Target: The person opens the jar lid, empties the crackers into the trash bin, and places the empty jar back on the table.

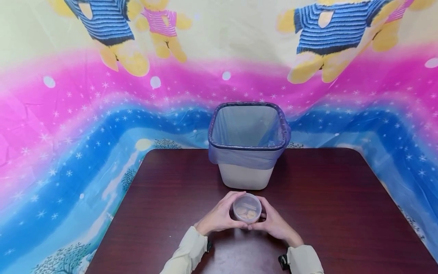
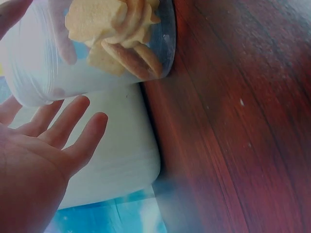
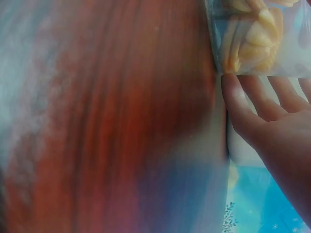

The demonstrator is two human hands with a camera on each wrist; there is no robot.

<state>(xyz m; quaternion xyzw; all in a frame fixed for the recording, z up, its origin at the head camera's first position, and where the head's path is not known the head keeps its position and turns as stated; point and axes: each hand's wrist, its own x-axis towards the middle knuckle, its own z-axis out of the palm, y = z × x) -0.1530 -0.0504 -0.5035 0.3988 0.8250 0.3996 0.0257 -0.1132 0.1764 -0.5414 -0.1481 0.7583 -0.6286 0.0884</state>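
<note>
A clear round plastic jar (image 1: 247, 208) with a translucent lid is held upright between both hands near the middle of the table. Yellowish biscuits (image 2: 97, 19) lie in its lower part, seen through the wall in both wrist views. My left hand (image 1: 220, 215) grips the jar's left side, thumb toward me and fingers around the far side. On the opposite side my right hand (image 1: 273, 221) holds it the same way, and the thumbs come close together at the near side. Several left fingers (image 2: 80, 141) show below the jar's wall in the left wrist view.
Just beyond the jar stands a white bin (image 1: 244, 178) with a translucent bag folded over its dark rim. The dark red-brown wooden table (image 1: 328, 213) extends to both sides. A patterned cloth (image 1: 68, 125) hangs behind and beside the table.
</note>
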